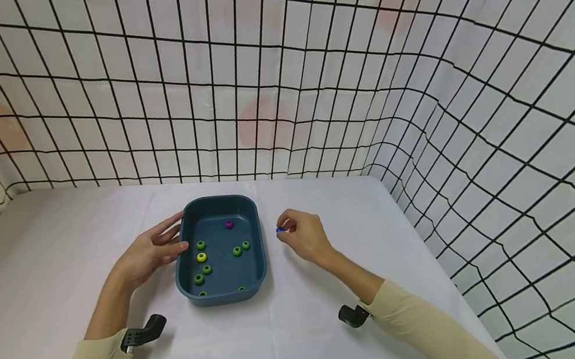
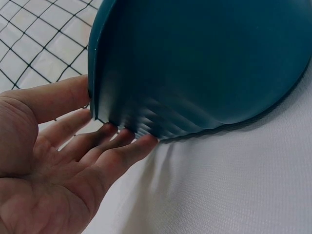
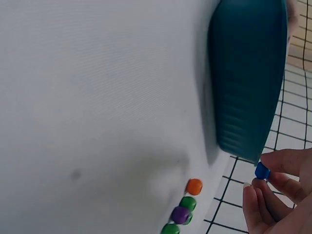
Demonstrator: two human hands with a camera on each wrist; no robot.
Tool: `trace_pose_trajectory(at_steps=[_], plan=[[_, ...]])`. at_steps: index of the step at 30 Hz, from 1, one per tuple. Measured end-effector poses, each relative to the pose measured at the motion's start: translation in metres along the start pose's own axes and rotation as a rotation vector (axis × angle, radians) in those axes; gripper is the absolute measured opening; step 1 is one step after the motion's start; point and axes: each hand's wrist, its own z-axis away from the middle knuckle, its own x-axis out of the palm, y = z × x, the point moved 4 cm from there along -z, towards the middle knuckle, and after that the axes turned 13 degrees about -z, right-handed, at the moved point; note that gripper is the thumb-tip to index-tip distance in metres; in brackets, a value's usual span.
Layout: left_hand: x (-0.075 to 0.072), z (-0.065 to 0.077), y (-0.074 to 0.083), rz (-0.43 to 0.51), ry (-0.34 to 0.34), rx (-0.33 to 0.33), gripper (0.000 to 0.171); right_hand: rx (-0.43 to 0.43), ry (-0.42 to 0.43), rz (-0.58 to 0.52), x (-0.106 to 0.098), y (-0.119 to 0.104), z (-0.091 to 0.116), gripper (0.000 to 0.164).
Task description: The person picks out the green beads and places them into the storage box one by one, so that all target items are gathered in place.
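Observation:
A dark blue-green tray [image 1: 224, 297] stands on the cloth with several green beads [image 1: 236, 251], a yellow bead [image 1: 201, 257] and a purple bead [image 1: 229, 224] inside. My left hand [image 1: 150, 249] holds its left side, thumb at the rim and the other fingers spread against the outer wall. Just right of the tray, my right hand [image 1: 304, 235] pinches a blue bead [image 3: 262, 171] between thumb and fingertips. Below that hand in the right wrist view, an orange bead [image 3: 194, 186], a purple one [image 3: 181, 215] and green ones [image 3: 170, 229] form a row, hidden in the head view.
White cloth [image 1: 304, 335] covers the table. Black netting [image 1: 267, 82] rises along the back and both sides before pale sheeting. Each wrist wears a dark camera mount, one on the left wrist [image 1: 143, 333] and one on the right [image 1: 353, 315].

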Motion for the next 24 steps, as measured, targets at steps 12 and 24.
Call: trace_pose_trajectory(at_steps=[12, 24], plan=[[0.0, 0.0, 0.001, 0.013, -0.008, 0.004, 0.084, -0.037, -0.053, -0.023, 0.015, -0.03, -0.008, 0.007], [-0.001, -0.001, 0.0, 0.008, -0.011, 0.01, 0.084, -0.024, -0.11, -0.043, 0.032, -0.045, -0.006, 0.011]])
